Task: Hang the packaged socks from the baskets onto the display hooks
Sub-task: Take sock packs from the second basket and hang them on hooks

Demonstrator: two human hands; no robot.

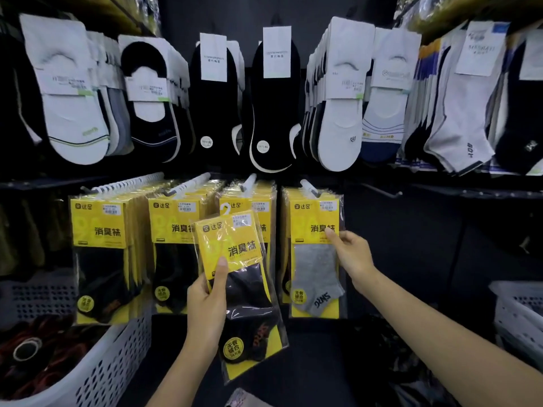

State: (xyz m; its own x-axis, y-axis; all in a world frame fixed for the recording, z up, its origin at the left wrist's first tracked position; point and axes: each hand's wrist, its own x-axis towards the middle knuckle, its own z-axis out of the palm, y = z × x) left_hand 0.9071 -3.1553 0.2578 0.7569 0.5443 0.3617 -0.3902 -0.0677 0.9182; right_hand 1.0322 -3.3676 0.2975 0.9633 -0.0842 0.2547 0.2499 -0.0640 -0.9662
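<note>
**Packaged socks (235, 259) being held up before the display hooks**

A clear pack of black socks with a yellow card is being gripped by the left hand (205, 301), with the thumb pressed on the card's front and the fingers curled behind. It is being held tilted in front of the hanging yellow packs, its white hanger just below the third display hook (248, 182). The right edge of the grey-sock pack (317, 259), hanging foremost on the fourth hook (308, 188), is being pinched by the right hand (349, 254). A white perforated basket (111, 362) is standing at lower left, and another basket (517, 312) at the right edge.
</note>
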